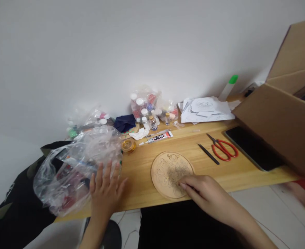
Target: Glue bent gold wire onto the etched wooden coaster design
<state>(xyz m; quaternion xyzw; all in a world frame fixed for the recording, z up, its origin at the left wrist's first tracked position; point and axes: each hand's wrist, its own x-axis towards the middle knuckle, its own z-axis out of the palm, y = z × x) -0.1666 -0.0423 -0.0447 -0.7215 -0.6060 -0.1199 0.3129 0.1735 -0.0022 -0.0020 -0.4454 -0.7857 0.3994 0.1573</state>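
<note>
A round wooden board (159,173) with a drawn swirling pattern lies flat near the table's front edge. Over its right side, my right hand (206,193) is closed in a pinch; whatever sits between thumb and forefinger is too small to make out. A short bit of gold wire (167,178) shows on the pattern near the fingertips. To the left, my left hand (107,188) has its fingers spread and rests against a clear plastic bag (90,145) with red and blue items inside.
Behind the board lie a B-7000 glue tube (159,137) and a spool of gold wire (128,145). Black tweezers (208,154), red-handled scissors (223,148) and a phone (253,148) lie to the right, beside a cardboard box (274,128). Bottles (152,122) and printed papers (206,110) line the wall.
</note>
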